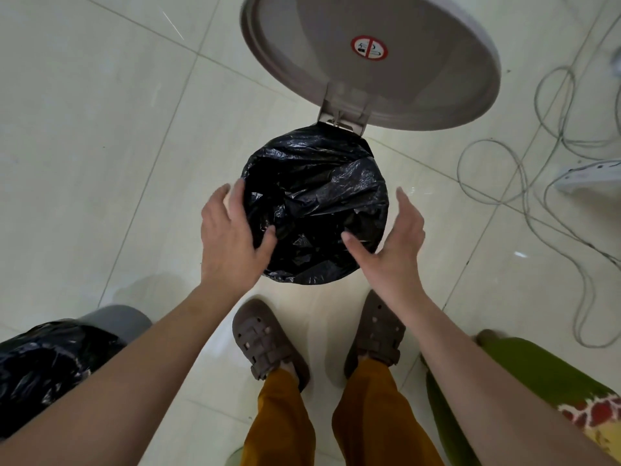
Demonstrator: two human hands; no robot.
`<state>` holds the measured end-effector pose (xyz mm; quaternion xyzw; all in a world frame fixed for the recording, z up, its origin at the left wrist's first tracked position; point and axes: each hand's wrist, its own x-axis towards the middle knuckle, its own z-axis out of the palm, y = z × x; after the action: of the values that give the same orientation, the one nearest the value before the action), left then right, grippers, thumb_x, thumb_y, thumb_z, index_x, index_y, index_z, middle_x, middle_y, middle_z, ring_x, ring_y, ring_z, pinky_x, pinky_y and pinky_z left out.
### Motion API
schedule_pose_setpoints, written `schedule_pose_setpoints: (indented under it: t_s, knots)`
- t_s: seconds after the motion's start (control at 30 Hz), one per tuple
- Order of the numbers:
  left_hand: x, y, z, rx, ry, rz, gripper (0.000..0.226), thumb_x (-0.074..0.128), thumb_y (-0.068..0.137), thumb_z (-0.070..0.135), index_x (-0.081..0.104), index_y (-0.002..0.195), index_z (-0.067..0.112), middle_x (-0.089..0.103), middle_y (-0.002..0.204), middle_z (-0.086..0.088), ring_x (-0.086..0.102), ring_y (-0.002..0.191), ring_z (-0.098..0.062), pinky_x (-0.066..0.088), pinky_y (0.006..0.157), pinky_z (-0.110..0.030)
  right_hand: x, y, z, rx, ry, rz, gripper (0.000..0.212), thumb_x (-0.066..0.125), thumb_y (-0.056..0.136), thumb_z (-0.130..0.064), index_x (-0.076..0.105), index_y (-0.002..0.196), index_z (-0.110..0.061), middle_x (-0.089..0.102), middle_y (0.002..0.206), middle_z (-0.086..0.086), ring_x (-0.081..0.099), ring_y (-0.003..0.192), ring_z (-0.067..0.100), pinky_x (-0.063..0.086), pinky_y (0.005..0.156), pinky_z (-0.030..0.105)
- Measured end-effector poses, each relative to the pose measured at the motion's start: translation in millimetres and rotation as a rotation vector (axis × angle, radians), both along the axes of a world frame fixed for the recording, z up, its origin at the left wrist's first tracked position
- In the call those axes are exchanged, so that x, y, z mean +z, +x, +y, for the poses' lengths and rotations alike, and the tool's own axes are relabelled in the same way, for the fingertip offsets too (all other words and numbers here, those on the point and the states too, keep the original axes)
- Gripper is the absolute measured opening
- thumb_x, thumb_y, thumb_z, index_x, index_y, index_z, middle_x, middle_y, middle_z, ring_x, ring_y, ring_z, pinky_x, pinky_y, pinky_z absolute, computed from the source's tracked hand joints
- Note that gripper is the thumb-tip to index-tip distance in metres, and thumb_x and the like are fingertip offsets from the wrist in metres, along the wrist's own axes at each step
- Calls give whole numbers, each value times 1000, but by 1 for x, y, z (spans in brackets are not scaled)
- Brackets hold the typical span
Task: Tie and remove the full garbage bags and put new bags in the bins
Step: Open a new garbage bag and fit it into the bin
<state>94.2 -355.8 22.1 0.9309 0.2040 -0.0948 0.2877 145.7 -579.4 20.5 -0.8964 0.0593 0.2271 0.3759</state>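
Both hands, the left hand (232, 237) and right hand (393, 243), hover spread and empty beside the bin's rim. The black bag (316, 203) looks thin, soft and slippery; gather it at the rim.

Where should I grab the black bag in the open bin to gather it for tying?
Probably the folded-over edge of the black bag at the bin's rim, from both sides at once. The left hand already touches the left edge and the right hand hovers open by the right; the raised lid blocks the far side.

Loose cables (524, 183) on the tiled floor (100, 129)
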Motion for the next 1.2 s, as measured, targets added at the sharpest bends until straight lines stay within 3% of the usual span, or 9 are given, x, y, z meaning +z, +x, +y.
schedule_pose_setpoints:
  t_s: [0.13, 0.33, 0.57, 0.67, 0.77, 0.87, 0.93, 1.07, 1.2]
  knots:
    - [2, 3, -5, -551, 200, 15, 63, 56, 90, 36, 40, 146, 13, 36, 152, -10, 27, 142, -36, 18, 117, -49, -2, -1, 15, 611, -338, -351, 76, 60, 88, -50, 27, 152, -24, 19, 160, 8, 12, 148, 34, 15, 120, 49]
    - [-13, 6, -3, -810, 382, 451, 73, 2, 89, 62, 47, 140, 36, 25, 159, 3, 6, 149, -24, -14, 117, -45, -21, 15, 21, 1050, -645, -189, 60, 26, 96, -58, 39, 147, -29, 19, 162, 3, -9, 150, 31, -12, 118, 55]
    - [-6, 11, 1, -812, 526, 479, 75, 8, 90, 59, 69, 118, 24, 51, 137, 0, 23, 140, -25, -4, 121, -44, -14, 30, 23, 1175, -980, -10, 67, 10, 99, -55, 36, 150, -19, 34, 156, 3, -12, 150, 32, -18, 118, 47]
    - [2, 15, -2, -766, 500, 380, 63, 24, 92, 56, 74, 105, 19, 57, 120, -5, 36, 128, -29, 7, 120, -45, -3, 29, 28, 1120, -936, 16, 59, 26, 100, -52, 49, 140, -15, 37, 153, 10, -10, 149, 36, -14, 119, 50]
    - [8, 18, -7, -847, 512, 70, 46, 36, 92, 41, 70, 90, 11, 57, 98, -7, 51, 98, -29, 36, 96, -41, 5, 21, 36, 1005, -724, -125, 44, 43, 97, -42, 60, 123, -11, 45, 142, 13, 10, 147, 36, -4, 121, 50]
    - [-1, 30, -13, -945, 472, 103, 41, 36, 95, 35, 56, 125, 18, 50, 134, -6, 45, 123, -26, 30, 104, -39, 3, 10, 46, 978, -531, -171, 45, 43, 97, -42, 58, 126, -11, 49, 135, 9, 30, 136, 30, 9, 121, 44]
    - [-13, 39, -14, -948, 520, 308, 54, 28, 99, 44, 26, 150, 27, 19, 160, -3, 17, 145, -28, 9, 118, -44, -4, 2, 50, 992, -490, -115, 52, 35, 99, -51, 51, 135, -17, 43, 146, 7, 28, 140, 27, 8, 120, 45]
    - [-25, 51, -2, -858, 684, 533, 76, 10, 89, 74, 4, 154, 34, 2, 163, -7, 0, 149, -29, -2, 119, -44, -15, -6, 35, 1024, -575, 6, 68, 16, 95, -66, 54, 138, -29, 40, 152, 5, 21, 145, 29, -4, 118, 50]
    - [-24, 49, 8, -833, 698, 502, 84, 4, 85, 75, 6, 155, 29, 8, 162, -11, 3, 149, -28, -1, 119, -41, -13, -8, 24, 1051, -613, -80, 75, 13, 93, -68, 63, 127, -24, 56, 139, 7, 30, 142, 29, -2, 121, 47]
